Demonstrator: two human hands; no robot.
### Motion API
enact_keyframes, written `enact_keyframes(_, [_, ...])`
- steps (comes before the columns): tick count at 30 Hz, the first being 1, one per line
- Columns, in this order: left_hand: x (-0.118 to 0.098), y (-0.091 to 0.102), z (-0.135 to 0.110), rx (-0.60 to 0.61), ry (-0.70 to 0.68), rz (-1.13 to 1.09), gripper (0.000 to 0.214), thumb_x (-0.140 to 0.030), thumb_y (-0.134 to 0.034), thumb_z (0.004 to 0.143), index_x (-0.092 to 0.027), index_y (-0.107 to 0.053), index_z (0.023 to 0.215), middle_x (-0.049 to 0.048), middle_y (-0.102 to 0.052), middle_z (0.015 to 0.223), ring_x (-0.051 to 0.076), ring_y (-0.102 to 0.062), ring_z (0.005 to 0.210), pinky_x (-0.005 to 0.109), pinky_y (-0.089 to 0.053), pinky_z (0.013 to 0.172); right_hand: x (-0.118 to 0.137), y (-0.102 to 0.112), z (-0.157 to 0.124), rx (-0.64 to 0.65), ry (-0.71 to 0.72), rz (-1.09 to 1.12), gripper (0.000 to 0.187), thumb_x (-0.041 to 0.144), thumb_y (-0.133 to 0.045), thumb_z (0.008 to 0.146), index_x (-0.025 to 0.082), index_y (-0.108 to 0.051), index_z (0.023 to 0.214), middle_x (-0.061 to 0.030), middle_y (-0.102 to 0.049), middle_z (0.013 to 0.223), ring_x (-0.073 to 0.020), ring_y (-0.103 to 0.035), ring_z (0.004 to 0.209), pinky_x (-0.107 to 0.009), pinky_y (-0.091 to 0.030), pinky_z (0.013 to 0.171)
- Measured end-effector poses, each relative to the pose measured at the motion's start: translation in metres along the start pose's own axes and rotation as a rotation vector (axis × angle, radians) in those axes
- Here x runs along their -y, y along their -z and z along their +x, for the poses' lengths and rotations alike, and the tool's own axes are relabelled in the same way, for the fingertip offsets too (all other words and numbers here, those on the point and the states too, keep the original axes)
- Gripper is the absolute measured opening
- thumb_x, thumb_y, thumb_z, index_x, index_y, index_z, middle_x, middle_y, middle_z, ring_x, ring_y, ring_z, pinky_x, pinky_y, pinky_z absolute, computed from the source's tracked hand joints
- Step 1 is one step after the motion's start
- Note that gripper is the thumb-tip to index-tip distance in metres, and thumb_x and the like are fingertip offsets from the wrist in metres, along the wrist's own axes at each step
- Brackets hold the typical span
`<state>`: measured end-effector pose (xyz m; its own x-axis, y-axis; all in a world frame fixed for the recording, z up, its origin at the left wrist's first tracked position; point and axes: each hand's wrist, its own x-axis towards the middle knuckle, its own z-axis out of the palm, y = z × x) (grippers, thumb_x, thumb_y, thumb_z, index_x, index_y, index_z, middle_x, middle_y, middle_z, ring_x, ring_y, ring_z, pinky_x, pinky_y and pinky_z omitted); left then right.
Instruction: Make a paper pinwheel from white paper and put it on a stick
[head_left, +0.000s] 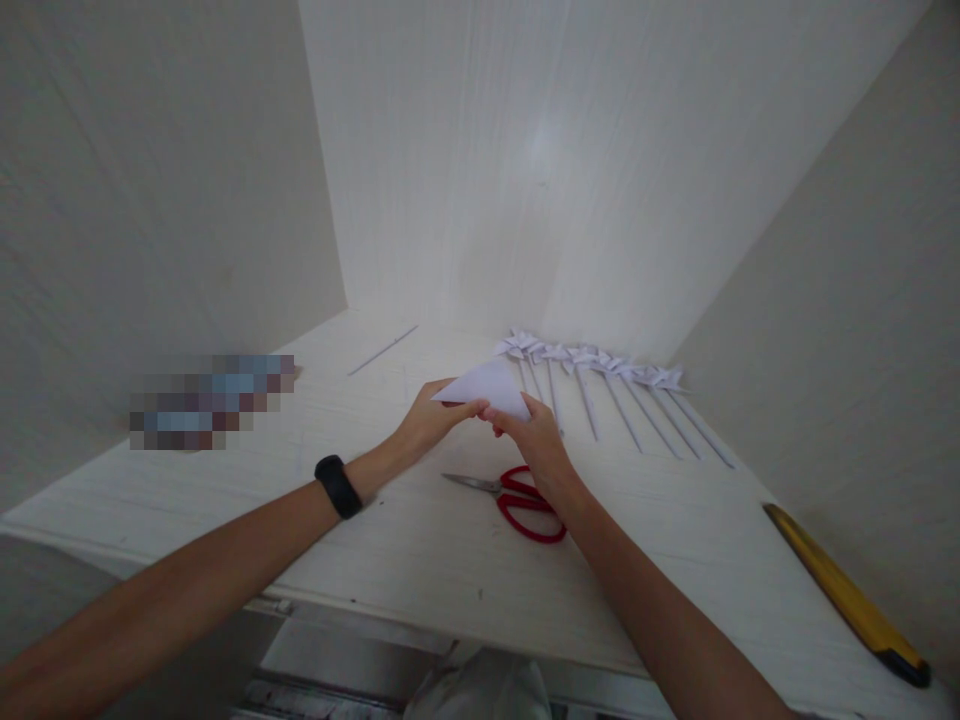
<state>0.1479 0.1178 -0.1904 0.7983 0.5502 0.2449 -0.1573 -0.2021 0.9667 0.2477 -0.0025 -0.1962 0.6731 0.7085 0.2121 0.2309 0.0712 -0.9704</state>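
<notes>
Between my two hands is a white sheet of paper [487, 385], folded into a triangle and raised a little above the table. My left hand [439, 412] grips its left side, thumb along the lower edge. The right corner is pinched by my right hand [531, 432], and the thumbs nearly meet at the middle. Red-handled scissors [525, 498] lie just below the hands, blades pointing left, the handles partly behind my right wrist. Beyond my right hand rest several white paper pinwheels [585, 358] on thin sticks, side by side.
A lone thin stick [382, 350] lies at the back left of the white table [420, 560]. At the left wall is a blurred-out object [214, 402]. A yellow tool with a black end [847, 595] lies along the right wall. Panels close in the table on three sides.
</notes>
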Motion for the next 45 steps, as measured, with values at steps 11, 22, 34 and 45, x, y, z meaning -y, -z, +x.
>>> enact_keyframes(11, [0.002, 0.007, 0.010, 0.080, 0.043, 0.067, 0.016, -0.028, -0.069, 0.067, -0.013, -0.066, 0.062, 0.0028, -0.066, 0.060, 0.013, -0.057, 0.059, 0.023, -0.042, 0.061, -0.002, 0.007, 0.001, -0.113, -0.035, 0.025, 0.020, 0.032, -0.070, 0.062, 0.015, -0.059, 0.061, 0.0024, -0.056, 0.051, -0.0107, -0.048, 0.049, -0.025, -0.036, 0.051])
enact_keyframes(22, [0.006, 0.035, 0.025, 0.009, 0.070, -0.080, 0.018, -0.032, -0.073, 0.067, -0.015, -0.069, 0.070, 0.0046, -0.069, 0.072, 0.012, -0.061, 0.068, 0.024, -0.046, 0.066, -0.009, 0.022, 0.009, -0.226, -0.005, 0.073, 0.022, 0.036, -0.067, 0.064, 0.015, -0.060, 0.062, 0.0004, -0.057, 0.054, -0.0114, -0.049, 0.051, -0.026, -0.039, 0.052])
enact_keyframes(34, [0.013, 0.025, 0.021, -0.014, 0.161, -0.261, 0.020, -0.028, -0.079, 0.061, -0.012, -0.069, 0.066, 0.0041, -0.067, 0.065, 0.010, -0.058, 0.058, 0.023, -0.044, 0.064, 0.003, 0.006, 0.000, -0.151, -0.017, 0.020, 0.019, 0.031, -0.070, 0.062, 0.016, -0.059, 0.058, 0.0030, -0.054, 0.048, -0.0099, -0.047, 0.046, -0.024, -0.036, 0.048])
enact_keyframes(45, [0.015, 0.000, 0.009, 0.100, 0.146, -0.358, 0.023, -0.032, -0.078, 0.063, -0.010, -0.071, 0.068, 0.0076, -0.071, 0.070, 0.014, -0.064, 0.069, 0.028, -0.048, 0.077, 0.003, -0.001, -0.006, -0.144, 0.056, 0.005, 0.019, 0.034, -0.066, 0.067, 0.016, -0.059, 0.064, 0.0036, -0.054, 0.050, -0.0103, -0.048, 0.048, -0.023, -0.036, 0.049])
